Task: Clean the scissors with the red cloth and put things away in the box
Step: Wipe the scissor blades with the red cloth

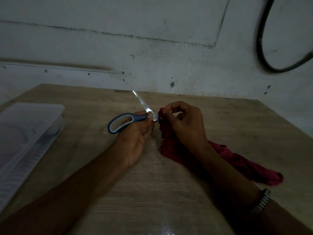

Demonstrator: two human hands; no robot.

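My left hand point(135, 138) grips the scissors point(122, 122) by their blue and grey handle, over the middle of the wooden table point(169, 184). One shiny blade points up and away toward the wall. My right hand point(184, 122) pinches a fold of the red cloth point(237, 161) against the base of the blades. The rest of the cloth trails under my right forearm to the right. A clear plastic box point(28, 138) with its lid on lies at the table's left edge.
A grey stained wall rises just behind the table's far edge. A black cable point(261, 53) loops on the wall at the upper right. A metal watch point(261, 200) is on my right wrist.
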